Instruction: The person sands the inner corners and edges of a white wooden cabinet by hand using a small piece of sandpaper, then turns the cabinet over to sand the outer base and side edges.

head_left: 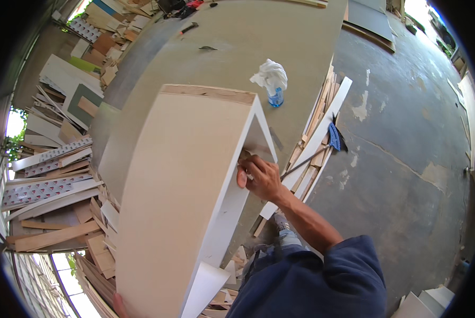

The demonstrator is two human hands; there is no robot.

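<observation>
A tall wooden box [174, 175], pale on its broad outer face and white along its edges and inside, stands tilted before me. My right hand [263, 179] is at its open side, the fingers bent and pinched together at the white front edge. Whatever they hold is small and mostly covered by the fingers. At the lower left edge of the box, a bit of my left hand [120, 306] shows against the panel; its other fingers are hidden. A white curled sheet or panel [208, 283] sits at the box's lower right.
Beyond the box, a blue container [275, 98] has a white cloth [271, 75] on top. Wood strips [316, 140] and a blue broom head [334, 137] lie to the right. Scrap boards [57, 180] are heaped along the left. A hammer [189, 28] lies far off.
</observation>
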